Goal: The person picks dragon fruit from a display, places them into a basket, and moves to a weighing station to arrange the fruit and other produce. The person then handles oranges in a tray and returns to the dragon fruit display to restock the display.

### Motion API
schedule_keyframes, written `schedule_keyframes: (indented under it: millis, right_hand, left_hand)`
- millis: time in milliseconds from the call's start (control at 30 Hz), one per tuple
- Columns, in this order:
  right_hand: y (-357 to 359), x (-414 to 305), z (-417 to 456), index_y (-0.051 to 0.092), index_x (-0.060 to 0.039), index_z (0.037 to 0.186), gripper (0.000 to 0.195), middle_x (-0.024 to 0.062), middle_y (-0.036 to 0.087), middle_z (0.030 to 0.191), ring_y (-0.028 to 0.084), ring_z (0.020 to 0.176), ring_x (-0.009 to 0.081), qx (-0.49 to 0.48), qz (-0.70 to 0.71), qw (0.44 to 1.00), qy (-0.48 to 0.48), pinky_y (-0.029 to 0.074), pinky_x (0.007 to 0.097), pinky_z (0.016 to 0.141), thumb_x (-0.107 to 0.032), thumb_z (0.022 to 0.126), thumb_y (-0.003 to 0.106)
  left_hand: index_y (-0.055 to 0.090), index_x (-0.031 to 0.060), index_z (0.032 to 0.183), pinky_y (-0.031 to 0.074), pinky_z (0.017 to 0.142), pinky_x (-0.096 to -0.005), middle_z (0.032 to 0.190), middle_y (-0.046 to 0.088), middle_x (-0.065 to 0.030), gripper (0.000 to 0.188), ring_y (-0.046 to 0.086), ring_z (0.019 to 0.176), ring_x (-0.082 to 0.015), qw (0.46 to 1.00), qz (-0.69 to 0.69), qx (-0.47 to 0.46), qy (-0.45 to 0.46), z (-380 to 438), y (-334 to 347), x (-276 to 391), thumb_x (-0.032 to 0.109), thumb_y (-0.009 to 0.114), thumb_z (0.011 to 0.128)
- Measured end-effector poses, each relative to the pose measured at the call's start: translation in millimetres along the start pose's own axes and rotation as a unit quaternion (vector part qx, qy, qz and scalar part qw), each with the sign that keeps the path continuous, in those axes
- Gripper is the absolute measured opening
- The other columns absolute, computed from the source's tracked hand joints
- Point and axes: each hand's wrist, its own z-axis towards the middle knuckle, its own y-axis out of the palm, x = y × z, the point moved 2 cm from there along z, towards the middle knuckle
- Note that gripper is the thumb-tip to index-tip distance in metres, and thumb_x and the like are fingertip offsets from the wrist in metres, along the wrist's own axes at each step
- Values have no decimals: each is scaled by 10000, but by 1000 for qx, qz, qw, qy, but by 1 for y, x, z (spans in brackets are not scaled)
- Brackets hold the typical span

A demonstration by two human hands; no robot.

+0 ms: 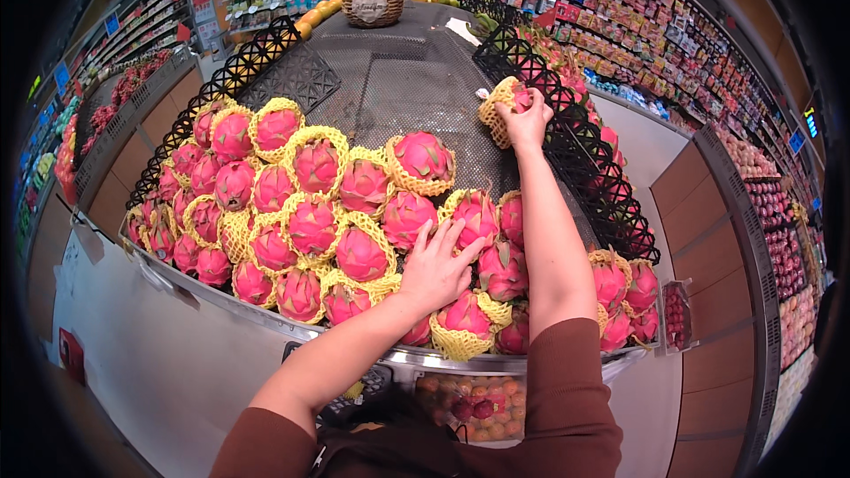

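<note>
My right hand [529,121] reaches far forward and grips a pink dragon fruit [522,98] partly wrapped in a yellow foam net. The netted fruit is beside the right-hand black lattice divider [564,109]. Closer to me, my left hand [437,273] lies palm down over the piled fruit, fingers apart. Its fingertips touch or hover just above a netted dragon fruit [477,218]; actual contact is hard to tell. To its left spreads a heap of dragon fruits, many in yellow foam nets, such as this one [362,253]. What lies under the left palm is hidden.
Dark perforated matting [412,86] covers the sloping stand behind the heap. Another black lattice divider [222,83] borders the left side. A woven planter [372,5] stands at the top. Along the near side runs a metal edge [465,362]. Packed store shelves [637,20] fill the background.
</note>
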Motion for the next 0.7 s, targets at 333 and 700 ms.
schedule_keyframes:
  millis: [333,700]
  right_hand:
    - [-111,-9,-80,416,-144,1423,578,120,468,1419,479,1274,349,-259,723,594,241,474,574,974,-522,987,374]
    - [-226,-45,-148,292,-60,1501,944,130,386,1487,380,1359,241,-535,361,759,-84,355,395,1093,-258,731,801]
  left_hand:
    - [439,132,1397,266,1112,-535,1415,376,-217,582,361,1324,-410,983,-170,28,-68,2,-19,-3,253,650,868]
    - [258,107,1489,422,1063,-517,1479,381,-159,862,449,1321,-332,242,-906,-123,-325,21,-67,55,689,465,888]
